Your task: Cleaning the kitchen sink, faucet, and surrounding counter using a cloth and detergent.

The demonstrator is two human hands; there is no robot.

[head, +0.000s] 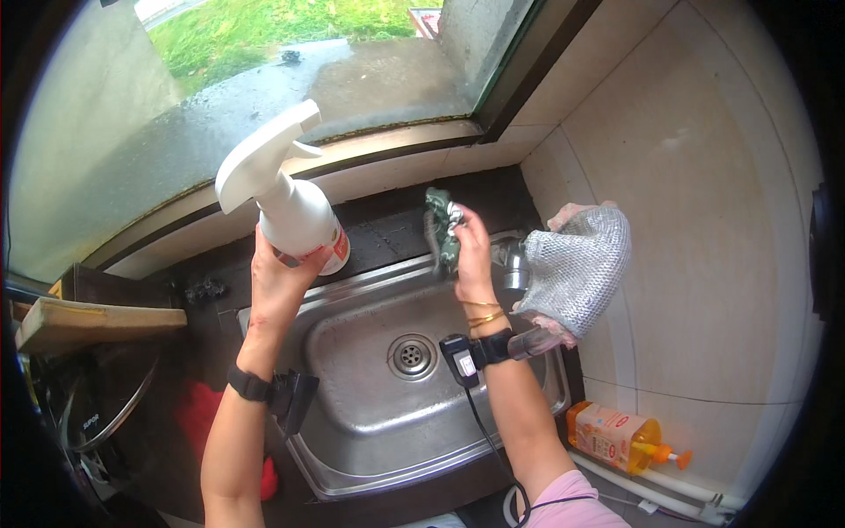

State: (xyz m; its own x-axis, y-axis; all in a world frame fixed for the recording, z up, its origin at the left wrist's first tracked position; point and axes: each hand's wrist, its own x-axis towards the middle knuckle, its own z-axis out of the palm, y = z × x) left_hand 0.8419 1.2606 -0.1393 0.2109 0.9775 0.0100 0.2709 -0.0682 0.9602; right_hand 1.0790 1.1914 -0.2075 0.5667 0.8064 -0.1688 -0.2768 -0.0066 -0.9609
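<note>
My left hand (284,277) is closed around the body of a white spray bottle (300,221), held upright above the sink's back left corner, its trigger head towards the window. In my right hand (472,254) is a bunched dark green patterned cloth (443,221), over the back rim near the faucet (516,264). Below both hands lies the stainless steel sink (370,330), with a round drain strainer (411,356) in its basin. A silver mesh cloth (584,264) with pink material under it drapes over the faucet, right of my right hand.
A window (396,79) stands behind the dark counter ledge (389,228). At the left are a wooden board (99,320) and a glass lid (99,409). A red item (198,416) lies beside my left forearm. An orange pump bottle (614,435) lies near white pipes (667,488) at the right.
</note>
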